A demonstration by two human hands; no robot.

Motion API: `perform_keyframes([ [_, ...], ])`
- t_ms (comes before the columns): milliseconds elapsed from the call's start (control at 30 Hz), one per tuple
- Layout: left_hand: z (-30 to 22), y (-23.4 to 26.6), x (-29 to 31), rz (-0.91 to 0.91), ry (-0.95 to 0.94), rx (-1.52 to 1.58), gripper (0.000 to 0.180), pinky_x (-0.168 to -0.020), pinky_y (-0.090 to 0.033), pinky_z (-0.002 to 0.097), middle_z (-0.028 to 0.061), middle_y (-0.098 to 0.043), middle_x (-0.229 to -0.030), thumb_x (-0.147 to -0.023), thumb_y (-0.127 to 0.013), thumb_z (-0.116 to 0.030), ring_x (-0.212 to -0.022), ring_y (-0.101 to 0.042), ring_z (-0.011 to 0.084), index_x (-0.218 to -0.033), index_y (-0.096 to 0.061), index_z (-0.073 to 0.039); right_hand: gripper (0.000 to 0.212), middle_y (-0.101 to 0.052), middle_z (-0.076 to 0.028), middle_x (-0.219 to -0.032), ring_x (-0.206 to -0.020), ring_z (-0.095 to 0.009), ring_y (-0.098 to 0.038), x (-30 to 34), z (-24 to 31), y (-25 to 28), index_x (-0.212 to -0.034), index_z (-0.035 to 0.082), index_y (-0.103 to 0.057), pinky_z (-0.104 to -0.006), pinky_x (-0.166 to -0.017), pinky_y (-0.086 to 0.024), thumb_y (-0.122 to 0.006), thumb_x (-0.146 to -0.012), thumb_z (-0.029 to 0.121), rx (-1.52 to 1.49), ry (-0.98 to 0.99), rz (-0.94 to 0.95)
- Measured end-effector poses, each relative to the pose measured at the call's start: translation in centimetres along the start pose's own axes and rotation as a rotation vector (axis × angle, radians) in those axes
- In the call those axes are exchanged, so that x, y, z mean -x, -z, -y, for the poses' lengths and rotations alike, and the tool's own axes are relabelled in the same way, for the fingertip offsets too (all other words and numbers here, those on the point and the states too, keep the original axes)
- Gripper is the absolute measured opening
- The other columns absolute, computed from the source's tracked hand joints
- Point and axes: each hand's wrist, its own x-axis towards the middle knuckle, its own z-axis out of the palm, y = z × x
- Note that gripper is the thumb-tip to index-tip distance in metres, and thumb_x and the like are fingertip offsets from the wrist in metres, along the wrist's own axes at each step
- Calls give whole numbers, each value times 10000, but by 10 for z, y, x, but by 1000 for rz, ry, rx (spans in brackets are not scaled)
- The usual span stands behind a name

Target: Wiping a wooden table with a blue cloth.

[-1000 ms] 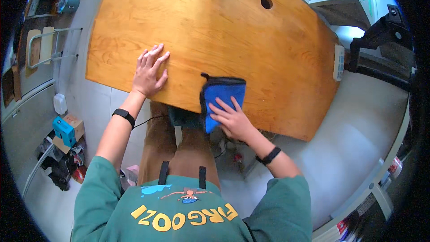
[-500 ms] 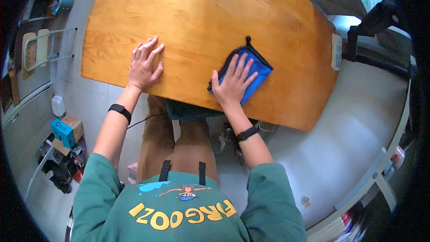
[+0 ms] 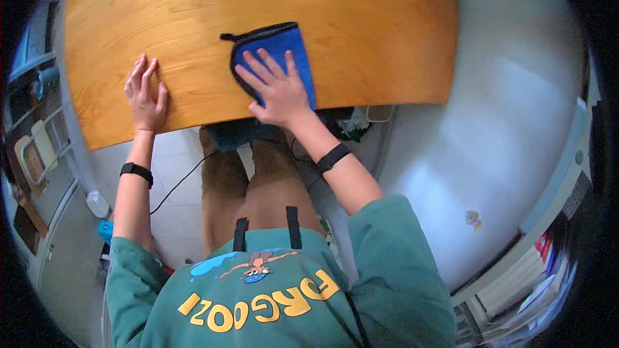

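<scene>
The right hand (image 3: 280, 93) lies flat with its fingers spread on a soft blue cloth with a black border (image 3: 298, 51). It presses on the cloth but does not pinch it. The cloth is on the brown wooden table top (image 3: 361, 38), by the near edge, about midway between left and right. The left hand (image 3: 147, 100) is on the bare wood to the left, fingers loose, with nothing in it.

The cloth could slip over the near edge, because its near right corner is so close to it. It could also fold up in a lump if the hand pushes hard on one side, since no fingers grip it. The small black loop at its left corner sticks out, so it might get tucked under. A thin black cord (image 3: 180, 183) hangs below the table by the legs, and a foot could tug it.

Under the near edge, to the right, is a small pale bin (image 3: 380, 114); I cannot tell what is in it. A small white plastic box with round corners (image 3: 98, 204) is off to the left, and its inside does not show. At the near right, a pale shelf (image 3: 474, 312) holds what look like papers (image 3: 545, 306).
</scene>
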Motion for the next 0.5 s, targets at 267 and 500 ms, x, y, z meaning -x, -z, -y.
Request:
perform_keyframes([
  [267,-5,-1,1,9,-2,-32,536,-1263,-297,488,133,-465,-1659,-992,-626,-178,-1535,-417,328,-1526,-579,-142,766,-301,-3,-1777,-1654,-378,-165,72,-168,59,-1626,426,-465,-877,-1172,-34,-642,-903,608,303,-384,-189],
  [500,-2,-1,-1,-2,7,-24,548,-1263,-295,476,104,-469,-1653,-986,-642,-218,-1545,-416,295,-1529,-573,-194,755,-321,4,-1767,-1647,-394,-177,47,-126,32,-1611,444,-478,-901,-1149,-33,-641,-890,595,273,-301,-195],
])
